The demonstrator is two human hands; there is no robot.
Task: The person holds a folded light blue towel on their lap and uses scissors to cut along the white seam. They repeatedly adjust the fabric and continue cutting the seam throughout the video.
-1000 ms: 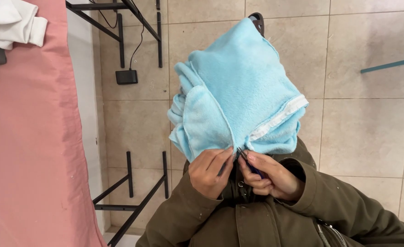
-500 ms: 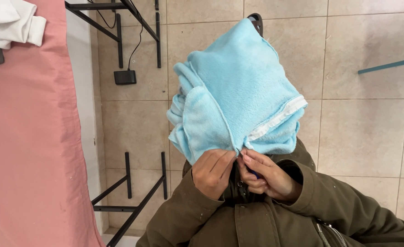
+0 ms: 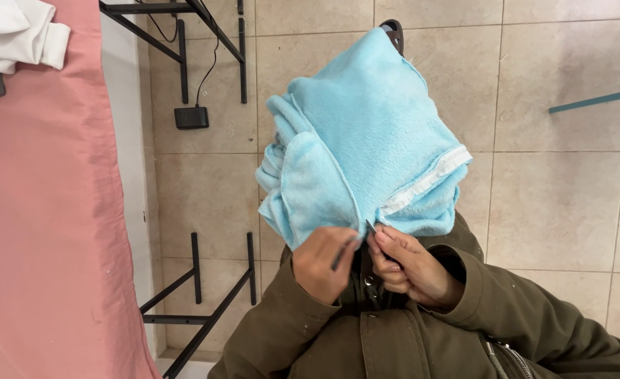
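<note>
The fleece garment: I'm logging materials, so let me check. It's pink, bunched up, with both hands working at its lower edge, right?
Not pink. The head view shows the fleece garment is light blue; left hand and right hand work at its lower edge.

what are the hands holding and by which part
Both pinch the light blue fleece garment at its lower edge, by the white zipper. The left hand also holds a thin dark tool; the right hand grips beside it.
</note>
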